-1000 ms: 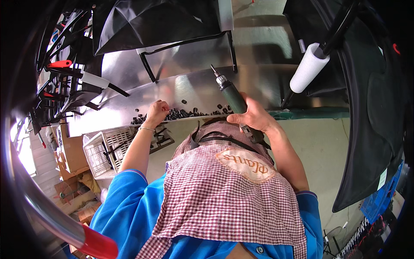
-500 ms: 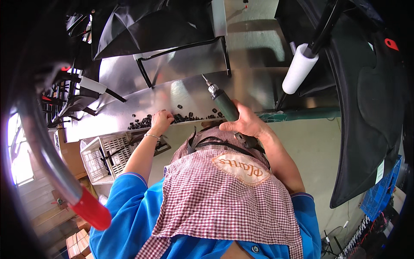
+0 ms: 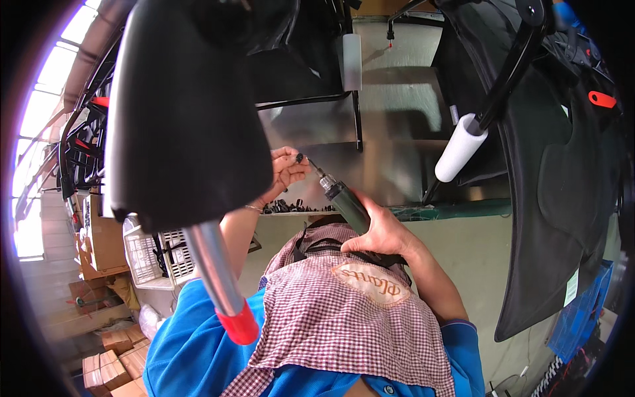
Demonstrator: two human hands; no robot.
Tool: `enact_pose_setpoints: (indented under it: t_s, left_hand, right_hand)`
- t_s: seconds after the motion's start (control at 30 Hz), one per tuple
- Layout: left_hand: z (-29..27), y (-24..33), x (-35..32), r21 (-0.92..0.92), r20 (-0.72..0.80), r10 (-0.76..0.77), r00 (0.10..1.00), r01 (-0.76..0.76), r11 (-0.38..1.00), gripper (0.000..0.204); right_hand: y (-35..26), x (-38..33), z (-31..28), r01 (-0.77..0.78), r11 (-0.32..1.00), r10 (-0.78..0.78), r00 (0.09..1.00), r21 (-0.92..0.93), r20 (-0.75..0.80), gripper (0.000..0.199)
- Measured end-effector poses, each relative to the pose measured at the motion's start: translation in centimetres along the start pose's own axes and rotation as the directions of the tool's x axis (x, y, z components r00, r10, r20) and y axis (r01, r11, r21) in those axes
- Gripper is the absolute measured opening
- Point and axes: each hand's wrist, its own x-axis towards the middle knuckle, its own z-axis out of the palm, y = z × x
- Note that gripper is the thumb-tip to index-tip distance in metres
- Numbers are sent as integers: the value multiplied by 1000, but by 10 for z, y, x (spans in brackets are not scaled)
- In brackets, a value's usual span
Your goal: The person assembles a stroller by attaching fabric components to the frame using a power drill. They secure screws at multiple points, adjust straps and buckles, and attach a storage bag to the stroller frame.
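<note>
My right hand grips a dark green electric screwdriver by its body, its thin bit pointing up and to the left. Between the fingertips of my left hand is a small black plastic piece. The bit's tip is right at this piece; whether they touch is too small to tell. Below my left hand, a pile of similar small black pieces lies along the near edge of the shiny metal tabletop. My left forearm is partly hidden behind a black covered object.
That black covered object looms close on the left, with a metal tube ending in a red cap. A white foam sleeve wraps a black bar beside large black fabric. A white crate and cardboard boxes stand lower left.
My left hand has come up from the pile with a small black piece and moved right to the screwdriver's tip. The view has shifted, and the black covered object now blocks the left side.
</note>
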Motion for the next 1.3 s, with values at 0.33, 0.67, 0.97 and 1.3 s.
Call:
enact_pose_setpoints:
  t_s: [0.33, 0.67, 0.97, 1.3]
  left_hand:
    - [36, 29, 28, 189, 326, 14, 945, -80, 979, 19]
    - [76, 87, 68, 698, 250, -425, 870, 142, 702, 9]
    - [171, 119, 190, 954, 218, 715, 664, -301, -11, 70]
    - [146, 140, 272, 949, 71, 992, 103, -314, -36, 13]
  right_hand:
    - [-7, -12, -21, -1, 992, -2, 1000, 130, 28, 116]
    - [-12, -14, -15, -16, 999, 19, 995, 28, -101, 106]
    - [1, -23, -36, -84, 945, 164, 957, 315, -238, 109]
    - [6, -33, -26, -89, 914, 191, 955, 396, -226, 98]
